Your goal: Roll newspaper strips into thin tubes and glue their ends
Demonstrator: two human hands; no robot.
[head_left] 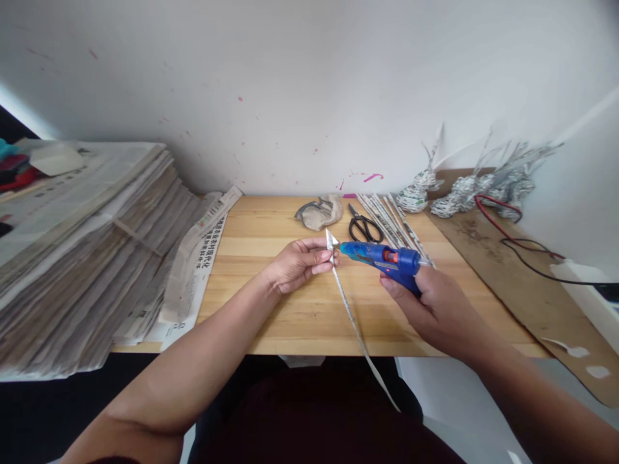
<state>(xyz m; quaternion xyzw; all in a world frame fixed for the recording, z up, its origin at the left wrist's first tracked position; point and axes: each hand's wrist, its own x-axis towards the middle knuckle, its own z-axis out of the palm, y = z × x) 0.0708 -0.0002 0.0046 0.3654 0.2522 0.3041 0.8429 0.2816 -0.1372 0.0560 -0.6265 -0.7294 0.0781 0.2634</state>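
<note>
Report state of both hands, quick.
Left hand: closed, pinching the paper strip.
Right hand: closed, holding the glue gun.

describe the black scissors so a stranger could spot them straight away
Find the wooden tabletop, then its far side by the wall. Beyond the blue glue gun, the scissors lie between a crumpled beige wad and a row of thin paper sticks. Unlike both, they are black with two looped handles.

newspaper stack point(97, 270) at left; pink-spattered wall point(271, 77) behind; black scissors point(365, 230) on wooden table point(256, 222); brown board point(498, 287) right.
</note>
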